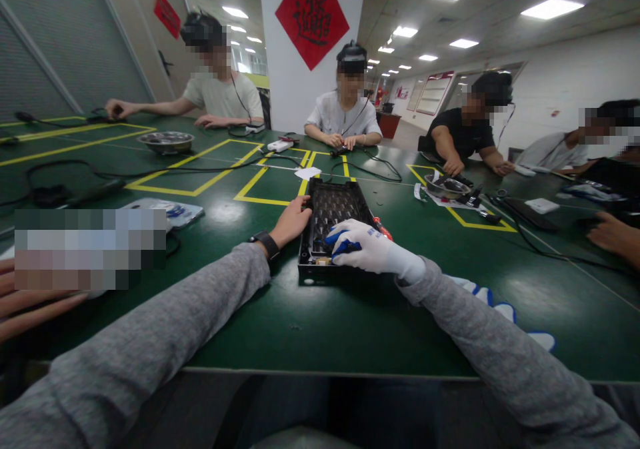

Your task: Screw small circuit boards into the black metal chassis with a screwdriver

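A black, open-topped plastic case (341, 210) lies before me on the green table, with a grid of round holes or pockets inside. My left hand (291, 220), bare and with a watch at the wrist, is closed on the case's left side wall. A white glove with blue fingertips covers my right hand (361, 244), which reaches over the near right part of the case. Its fingers are curled together inside, and whatever they hold is hidden. A small yellowish part (323, 261) sits at the case's near end. Just right of the case, a red-orange object (383, 228) is partly covered by my glove.
Another white-and-blue glove (500, 309) lies under my right forearm. Left is a clear plastic bag (185, 212) beside another person's hand (40, 296). Black cables (210, 168), metal bowls (166, 142) and a white paper scrap (307, 173) lie farther off. Several people sit around the table.
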`<action>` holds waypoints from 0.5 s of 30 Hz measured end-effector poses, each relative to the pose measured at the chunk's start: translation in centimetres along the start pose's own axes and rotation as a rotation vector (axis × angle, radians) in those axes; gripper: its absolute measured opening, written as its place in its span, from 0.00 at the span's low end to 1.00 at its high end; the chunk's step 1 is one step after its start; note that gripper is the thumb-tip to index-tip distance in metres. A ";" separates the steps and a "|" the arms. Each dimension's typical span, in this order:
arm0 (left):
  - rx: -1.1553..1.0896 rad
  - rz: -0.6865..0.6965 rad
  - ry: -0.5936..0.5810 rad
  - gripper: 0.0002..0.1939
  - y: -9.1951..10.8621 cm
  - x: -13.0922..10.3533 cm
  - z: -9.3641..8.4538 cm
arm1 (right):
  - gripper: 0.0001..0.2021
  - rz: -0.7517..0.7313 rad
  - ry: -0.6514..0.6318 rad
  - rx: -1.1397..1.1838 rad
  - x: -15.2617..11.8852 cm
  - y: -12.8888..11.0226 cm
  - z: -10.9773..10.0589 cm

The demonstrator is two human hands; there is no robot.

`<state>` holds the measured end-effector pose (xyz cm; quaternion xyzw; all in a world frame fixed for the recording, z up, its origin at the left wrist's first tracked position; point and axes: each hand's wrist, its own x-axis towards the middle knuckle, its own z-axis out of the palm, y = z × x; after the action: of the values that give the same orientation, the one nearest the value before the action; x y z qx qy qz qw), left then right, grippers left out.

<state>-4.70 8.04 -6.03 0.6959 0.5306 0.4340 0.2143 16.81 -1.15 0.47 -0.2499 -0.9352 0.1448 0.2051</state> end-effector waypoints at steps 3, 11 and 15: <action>-0.002 -0.003 -0.001 0.26 0.1 0.0 0.0 | 0.09 0.004 0.010 0.003 0.0 0.0 0.0; -0.016 -0.007 -0.005 0.26 0.2 0.0 -0.1 | 0.10 -0.007 0.020 0.000 0.0 0.1 0.2; -0.013 -0.012 -0.006 0.26 0.2 0.0 0.0 | 0.09 -0.001 0.013 0.014 -0.1 0.2 0.2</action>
<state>-4.64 8.02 -5.87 0.6925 0.5312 0.4341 0.2231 16.85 -1.06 0.22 -0.2487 -0.9330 0.1495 0.2128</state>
